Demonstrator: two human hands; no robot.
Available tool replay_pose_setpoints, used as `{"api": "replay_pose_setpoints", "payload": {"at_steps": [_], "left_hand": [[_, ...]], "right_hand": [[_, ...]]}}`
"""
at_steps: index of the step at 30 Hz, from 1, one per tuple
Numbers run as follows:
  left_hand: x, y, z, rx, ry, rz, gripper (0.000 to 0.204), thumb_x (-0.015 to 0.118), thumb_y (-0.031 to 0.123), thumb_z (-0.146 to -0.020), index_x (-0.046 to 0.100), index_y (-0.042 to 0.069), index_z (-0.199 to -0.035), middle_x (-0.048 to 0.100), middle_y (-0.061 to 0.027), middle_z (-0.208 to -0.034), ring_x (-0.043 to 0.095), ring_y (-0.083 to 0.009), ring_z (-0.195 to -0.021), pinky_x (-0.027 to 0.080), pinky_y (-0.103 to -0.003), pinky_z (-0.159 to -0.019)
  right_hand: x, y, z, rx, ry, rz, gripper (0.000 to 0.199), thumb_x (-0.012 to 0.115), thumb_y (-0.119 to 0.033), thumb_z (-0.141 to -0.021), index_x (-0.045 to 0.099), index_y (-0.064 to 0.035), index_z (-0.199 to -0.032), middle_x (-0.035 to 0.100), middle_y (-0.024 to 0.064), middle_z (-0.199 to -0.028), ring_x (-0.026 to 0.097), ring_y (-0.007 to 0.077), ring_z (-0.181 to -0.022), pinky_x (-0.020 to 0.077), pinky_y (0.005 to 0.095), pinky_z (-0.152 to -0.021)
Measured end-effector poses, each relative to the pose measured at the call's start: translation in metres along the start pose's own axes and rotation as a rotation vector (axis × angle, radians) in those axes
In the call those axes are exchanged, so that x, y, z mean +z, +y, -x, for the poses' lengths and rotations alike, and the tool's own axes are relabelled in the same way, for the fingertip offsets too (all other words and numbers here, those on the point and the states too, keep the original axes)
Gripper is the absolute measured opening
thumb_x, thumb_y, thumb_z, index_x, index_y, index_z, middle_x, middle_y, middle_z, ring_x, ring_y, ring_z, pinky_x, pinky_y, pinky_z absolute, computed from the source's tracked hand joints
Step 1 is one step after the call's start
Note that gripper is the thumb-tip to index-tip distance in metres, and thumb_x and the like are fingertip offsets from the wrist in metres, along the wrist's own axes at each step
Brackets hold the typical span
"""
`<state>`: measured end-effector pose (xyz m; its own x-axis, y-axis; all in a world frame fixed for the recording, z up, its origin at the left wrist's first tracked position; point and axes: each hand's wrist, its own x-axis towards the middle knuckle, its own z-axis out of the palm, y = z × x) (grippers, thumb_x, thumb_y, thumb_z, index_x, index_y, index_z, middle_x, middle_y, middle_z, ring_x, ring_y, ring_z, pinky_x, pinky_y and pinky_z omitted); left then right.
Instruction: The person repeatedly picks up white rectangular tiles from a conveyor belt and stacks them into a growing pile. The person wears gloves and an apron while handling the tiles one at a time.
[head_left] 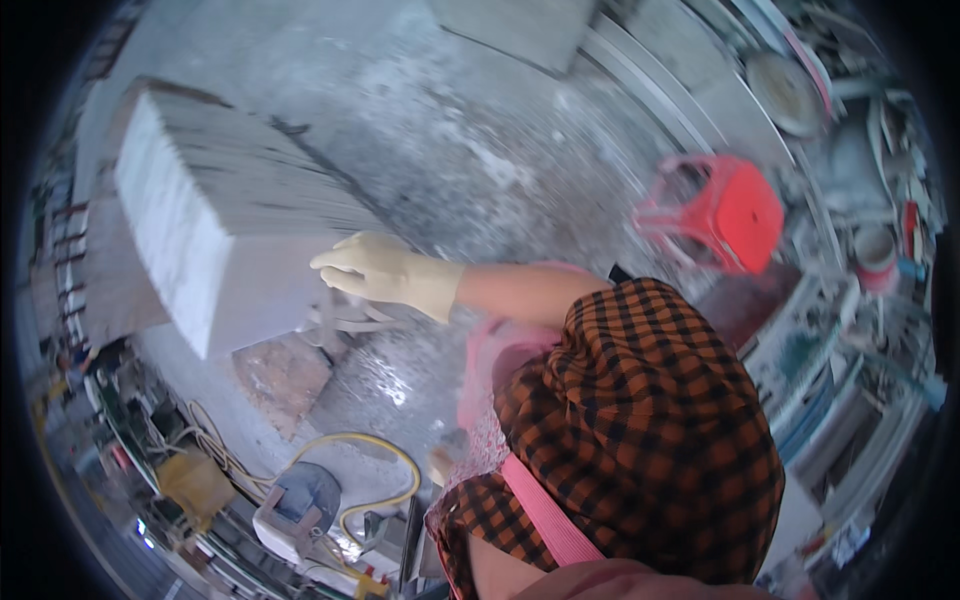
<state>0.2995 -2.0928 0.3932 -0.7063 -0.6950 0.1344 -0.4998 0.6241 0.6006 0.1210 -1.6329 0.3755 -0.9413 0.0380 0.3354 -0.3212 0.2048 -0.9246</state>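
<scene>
My right hand (pixel 385 272), in a cream rubber glove, reaches leftward with its arm out straight. Its thumb and fingers are slightly bent, with a small gap between them, and nothing shows in the hand. The fingertips are at the near end of a large stack of slabs (pixel 268 280), pale on its end and side and grey-streaked along the top. Whether they touch it I cannot tell. Blurred pale strips (pixel 350 318) lie just below the hand. My left hand is out of view.
A red plastic stool (pixel 745 215) stands on the wet grey floor (pixel 450 130) to the right. At the lower left are a bluish round-topped bucket-like thing (pixel 303 500), a yellow hose (pixel 405 460) and cables. Long panels (pixel 660 90) and clutter line the right side.
</scene>
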Motion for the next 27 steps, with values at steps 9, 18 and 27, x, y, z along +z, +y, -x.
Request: {"api": "replay_pose_setpoints", "payload": {"at_steps": [9, 18, 27], "left_hand": [[0.105, -0.076, 0.279, -0.389, -0.667, -0.019, 0.032, 0.057, 0.032, -0.089, 0.061, 0.001, -0.084, 0.056, -0.0059, -0.086, 0.049, -0.0172, -0.083, 0.041, -0.035, -0.078], [0.092, 0.019, 0.504, -0.811, -0.3, 0.105, 0.028, 0.057, 0.03, -0.087, 0.061, 0.002, -0.089, 0.056, -0.0042, -0.09, 0.05, -0.0175, -0.089, 0.041, -0.035, -0.084], [0.178, 0.181, 0.716, -1.467, -0.126, 0.129, 0.023, 0.053, 0.027, -0.09, 0.056, 0.004, -0.092, 0.045, -0.0003, -0.087, 0.038, -0.0142, -0.081, 0.036, -0.033, -0.074]], "right_hand": [[-0.203, 0.033, 0.133, 0.436, 0.051, 0.032, 0.036, 0.052, -0.034, -0.102, 0.068, -0.0075, -0.12, 0.075, 0.0088, -0.083, 0.071, 0.0191, -0.078, 0.0543, 0.0335, -0.074], [-0.345, 0.079, 0.083, 0.586, -0.068, 0.06, 0.033, 0.054, -0.031, -0.103, 0.071, -0.0067, -0.117, 0.055, -0.002, -0.065, 0.052, 0.0058, -0.061, 0.0422, 0.0241, -0.06], [-0.572, 0.258, 0.122, 0.895, -0.52, 0.742, 0.043, 0.06, -0.03, -0.095, 0.061, -0.0023, -0.128, 0.064, 0.0185, -0.117, 0.062, 0.0274, -0.101, 0.0479, 0.0345, -0.09]]}}
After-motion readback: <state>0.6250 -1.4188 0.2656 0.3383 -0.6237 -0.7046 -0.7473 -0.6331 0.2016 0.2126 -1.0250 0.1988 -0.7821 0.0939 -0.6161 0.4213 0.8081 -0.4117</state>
